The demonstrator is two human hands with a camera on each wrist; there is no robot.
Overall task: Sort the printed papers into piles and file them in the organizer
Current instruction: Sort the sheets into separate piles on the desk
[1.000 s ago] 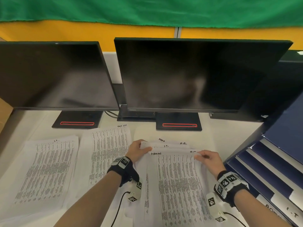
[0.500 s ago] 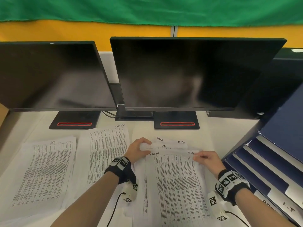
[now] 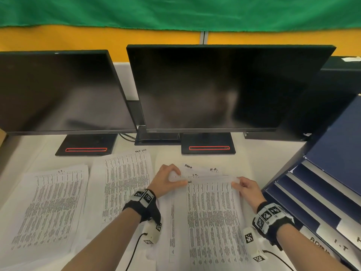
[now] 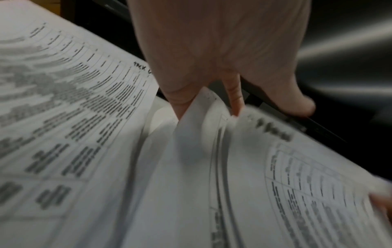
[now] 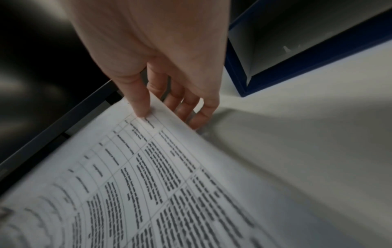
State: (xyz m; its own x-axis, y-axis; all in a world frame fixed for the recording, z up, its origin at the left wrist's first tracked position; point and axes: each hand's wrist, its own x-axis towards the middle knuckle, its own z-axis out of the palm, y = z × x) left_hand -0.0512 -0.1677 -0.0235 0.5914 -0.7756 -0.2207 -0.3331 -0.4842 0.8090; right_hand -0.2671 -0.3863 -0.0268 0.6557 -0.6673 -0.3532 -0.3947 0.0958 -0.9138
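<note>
A stack of printed sheets (image 3: 211, 218) lies in front of me, its far edges fanned with handwritten labels. My left hand (image 3: 168, 182) pinches the top sheet's far left corner (image 4: 203, 107), thumb above and fingers beneath. My right hand (image 3: 246, 187) pinches the far right corner (image 5: 157, 114) the same way, and that corner is lifted off the stack. Two more paper piles lie to the left: one marked "I.T." (image 3: 50, 208) and one marked "task list" (image 3: 125, 184). The blue organizer (image 3: 312, 202) with labelled tabs stands at the right.
Two dark monitors (image 3: 214, 89) on black stands (image 3: 208, 146) close off the back of the white desk (image 3: 263, 159). A third dark screen sits at the far right behind the organizer. Wrist-camera cables trail near the front edge.
Both hands have drawn the top sheet's far edge slightly toward me and lifted it; the "admin" label it showed is now mostly covered by my left thumb.
</note>
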